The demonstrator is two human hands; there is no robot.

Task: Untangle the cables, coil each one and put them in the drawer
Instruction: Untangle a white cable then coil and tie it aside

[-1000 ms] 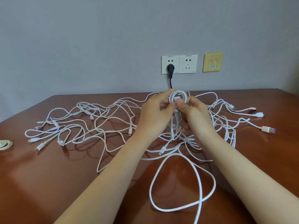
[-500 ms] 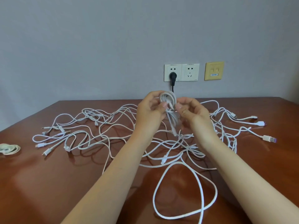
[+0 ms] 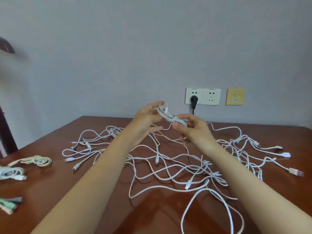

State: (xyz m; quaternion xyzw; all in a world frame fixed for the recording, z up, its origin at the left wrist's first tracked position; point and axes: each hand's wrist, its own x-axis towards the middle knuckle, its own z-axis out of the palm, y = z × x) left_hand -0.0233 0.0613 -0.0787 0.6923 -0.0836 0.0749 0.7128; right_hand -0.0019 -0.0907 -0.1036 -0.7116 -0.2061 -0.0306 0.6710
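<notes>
Head view has the coiled cable (image 3: 170,117) raised above the far edge of the desk (image 3: 50,208), the right hand (image 3: 194,130) pinching its lower end and the left hand (image 3: 147,119) spread, fingertips (image 3: 159,103) by its plug end, so the wrap likely wants snugging before either hand lets go.

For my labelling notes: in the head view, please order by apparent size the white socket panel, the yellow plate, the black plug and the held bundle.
1. socket panel
2. yellow plate and held bundle: they look alike, and the bundle is nearer the camera, so unranked
3. black plug
</notes>
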